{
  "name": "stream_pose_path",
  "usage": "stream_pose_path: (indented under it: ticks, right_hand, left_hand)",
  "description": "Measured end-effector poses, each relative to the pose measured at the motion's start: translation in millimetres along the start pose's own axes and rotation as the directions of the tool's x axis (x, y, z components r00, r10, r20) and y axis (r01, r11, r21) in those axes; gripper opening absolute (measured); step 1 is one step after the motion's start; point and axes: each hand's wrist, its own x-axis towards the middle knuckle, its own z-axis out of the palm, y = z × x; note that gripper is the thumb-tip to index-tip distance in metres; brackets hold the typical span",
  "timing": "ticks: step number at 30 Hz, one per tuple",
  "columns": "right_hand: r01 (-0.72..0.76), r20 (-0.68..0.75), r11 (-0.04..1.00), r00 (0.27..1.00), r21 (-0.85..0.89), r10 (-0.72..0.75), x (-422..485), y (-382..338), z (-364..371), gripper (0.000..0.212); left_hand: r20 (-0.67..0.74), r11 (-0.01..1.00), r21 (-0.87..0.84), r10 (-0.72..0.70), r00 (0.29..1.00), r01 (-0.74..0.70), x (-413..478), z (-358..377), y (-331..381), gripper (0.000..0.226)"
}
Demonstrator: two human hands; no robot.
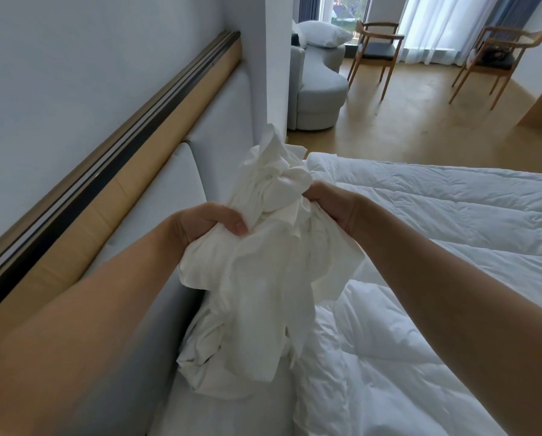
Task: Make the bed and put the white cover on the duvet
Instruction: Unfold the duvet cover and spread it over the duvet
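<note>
White cover [257,262] is gripped, bunched, by left hand [206,223] and right hand [332,206] — its opening could be lost in the tangle.

Head-worn view, down over bed [219,418]

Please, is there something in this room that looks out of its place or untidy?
Yes. A white pillow lies on the grey armchair, not on the bed. The white cover is a crumpled bunch gripped by the left hand and right hand, and the duvet lies bare and rumpled.
</note>
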Motion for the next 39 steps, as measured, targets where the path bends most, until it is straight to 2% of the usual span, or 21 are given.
stream_pose_path:
  ticks: [3, 8, 9, 12, 14, 16, 17, 19, 23, 26, 28, 31, 34, 36, 39]
  right_hand:
    - [-0.083, 0.010, 0.995, 0.996, -0.052, 0.083, -5, 3, -6, 0.044]
    - [-0.170, 0.203, 0.981, 0.961, -0.093, 0.186, -14, 11, -4, 0.042]
    - [-0.172, 0.243, 0.982, 0.952, -0.077, 0.186, -13, 16, -3, 0.047]
    - [-0.239, 0.365, 0.967, 0.896, -0.088, 0.254, -15, 23, -1, 0.068]
    - [-0.243, 0.428, 0.943, 0.845, -0.228, 0.321, -18, 21, 1, 0.068]
    - [-0.206, 0.410, 0.903, 0.837, -0.376, 0.362, -20, 17, 2, 0.064]
    - [-0.181, 0.395, 0.901, 0.852, -0.394, 0.344, -21, 14, 1, 0.056]
    - [-0.123, 0.367, 0.940, 0.898, -0.317, 0.241, -20, 12, -3, 0.045]
    - [-0.086, 0.324, 0.992, 0.940, -0.091, 0.111, -11, 15, -13, 0.046]
    - [-0.054, 0.282, 0.998, 0.958, 0.017, 0.047, -10, 13, -16, 0.046]
    - [-0.015, 0.252, 0.999, 0.968, 0.038, 0.004, -14, 11, -14, 0.045]
    - [-0.006, 0.213, 0.999, 0.977, 0.039, -0.003, -17, 14, -10, 0.053]
    - [-0.046, 0.208, 0.999, 0.977, -0.022, 0.050, -18, 18, -7, 0.061]
    - [-0.092, 0.232, 0.992, 0.967, -0.081, 0.108, -23, 19, -1, 0.055]
    - [-0.171, 0.352, 0.974, 0.911, -0.151, 0.215, -32, 27, 11, 0.067]
  left_hand:
    - [-0.052, 0.998, 0.058, -0.001, 0.999, 0.005, 1, 0, 9, 0.066]
    - [-0.124, 0.998, 0.056, 0.041, 0.991, -0.034, 13, -3, 15, 0.053]
    - [-0.155, 0.998, 0.052, 0.039, 0.987, -0.032, 14, -3, 16, 0.054]
    - [-0.216, 0.999, 0.041, 0.027, 0.976, -0.018, 16, -4, 18, 0.061]
    - [-0.220, 0.999, 0.049, 0.010, 0.975, 0.001, 15, -5, 18, 0.062]
    - [-0.178, 0.996, 0.064, -0.048, 0.983, 0.061, 14, -5, 20, 0.059]
    - [-0.139, 0.992, 0.081, -0.083, 0.987, 0.095, 13, -6, 19, 0.055]
    - [-0.103, 0.979, 0.117, -0.153, 0.983, 0.164, 9, -3, 15, 0.052]
    - [0.018, 0.955, 0.178, -0.243, 0.970, 0.236, 9, 9, 8, 0.061]
    - [-0.028, 0.974, 0.153, -0.167, 0.986, 0.169, 15, 11, 3, 0.057]
    - [-0.050, 0.989, 0.080, -0.117, 0.992, 0.120, 15, 6, -2, 0.064]
    - [-0.014, 0.996, 0.006, -0.094, 0.996, 0.094, 11, -2, -3, 0.075]
    - [0.001, 0.999, -0.025, -0.038, 0.999, 0.038, 9, -7, 4, 0.070]
    - [-0.001, 0.999, -0.044, 0.016, 1.000, -0.016, 10, -9, 10, 0.062]
    - [-0.013, 0.998, -0.046, 0.042, 0.999, -0.043, 16, -7, 13, 0.048]
